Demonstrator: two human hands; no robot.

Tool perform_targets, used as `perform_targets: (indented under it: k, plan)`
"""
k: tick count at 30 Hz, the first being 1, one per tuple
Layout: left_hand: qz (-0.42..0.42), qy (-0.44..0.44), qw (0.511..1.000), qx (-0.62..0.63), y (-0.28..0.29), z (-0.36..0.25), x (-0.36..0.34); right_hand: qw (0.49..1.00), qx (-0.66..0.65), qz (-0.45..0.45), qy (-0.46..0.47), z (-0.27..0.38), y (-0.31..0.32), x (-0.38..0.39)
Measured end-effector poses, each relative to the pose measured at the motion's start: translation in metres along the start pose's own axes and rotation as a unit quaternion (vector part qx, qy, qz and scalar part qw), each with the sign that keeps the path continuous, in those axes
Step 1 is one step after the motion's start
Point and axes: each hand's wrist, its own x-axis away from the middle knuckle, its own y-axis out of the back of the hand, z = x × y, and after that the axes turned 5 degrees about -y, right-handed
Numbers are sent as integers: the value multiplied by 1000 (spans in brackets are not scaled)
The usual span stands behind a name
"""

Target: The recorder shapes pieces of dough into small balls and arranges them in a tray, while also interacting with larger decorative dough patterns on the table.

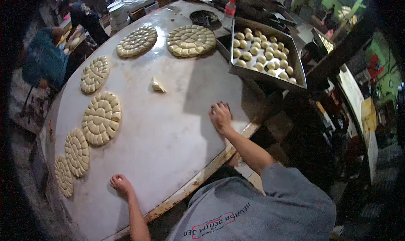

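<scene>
My left hand (120, 184) is at the lower left of the table, fingers curled; what it holds, if anything, is too small to make out. My right hand (220, 116) rests near the right edge, fingers curled, with anything under them hidden. Several scored dough rounds, such as one near my left hand (76, 152) and a larger one (101, 118), line the left and far side. A loose dough piece (158, 85) lies mid-table. Beyond my right hand, a metal tray (268, 74) holds several dough balls (269, 55).
The pale table (168, 148) has a worn front edge (187, 182). A bottle with a red cap (229, 11) and dark round pan (204, 19) stand at the back. Two people (44, 61) (84, 21) are at the left; stacked buckets (118, 17) stand behind. Shelving and clutter fill the right.
</scene>
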Motion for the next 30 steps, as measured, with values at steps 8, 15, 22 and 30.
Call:
perform_targets:
  k: [8, 15, 22, 30]
  plan:
    - [257, -8, 966, 7, 36, -97, 6, 965, 21, 255, 58, 26, 12, 26]
    - [456, 71, 797, 389, 108, -363, -5, 876, -133, 381, 265, -7, 49, 68]
    - [349, -269, 772, 459, 94, -660, -18, 631, -492, 597, 61, -112, 193, -23]
    - [300, -406, 802, 319, 2, -748, 18, 700, -549, 439, -124, -233, 280, -111]
